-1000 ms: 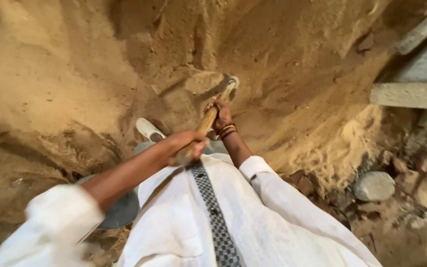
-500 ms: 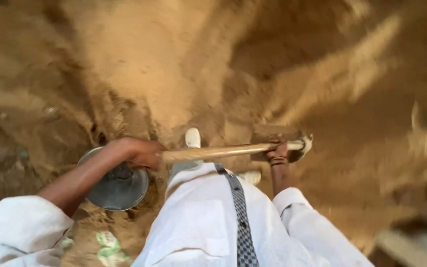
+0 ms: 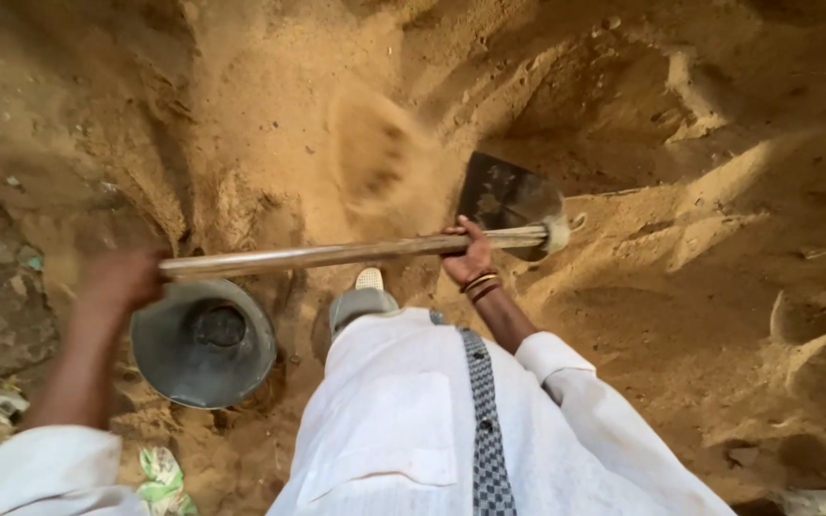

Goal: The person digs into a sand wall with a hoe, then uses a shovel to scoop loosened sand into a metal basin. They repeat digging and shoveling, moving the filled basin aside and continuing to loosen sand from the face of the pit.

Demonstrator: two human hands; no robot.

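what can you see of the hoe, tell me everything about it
The hoe has a long pale wooden handle, lying almost level across the view, and a dark flat metal blade dusted with sand. Frayed pale wrapping binds the joint where handle meets blade. The left hand, blurred, closes on the handle's end; the right hand closes on it next to the blade. The blade is raised over the sand pit, with a clump of loose sand in the air beside it.
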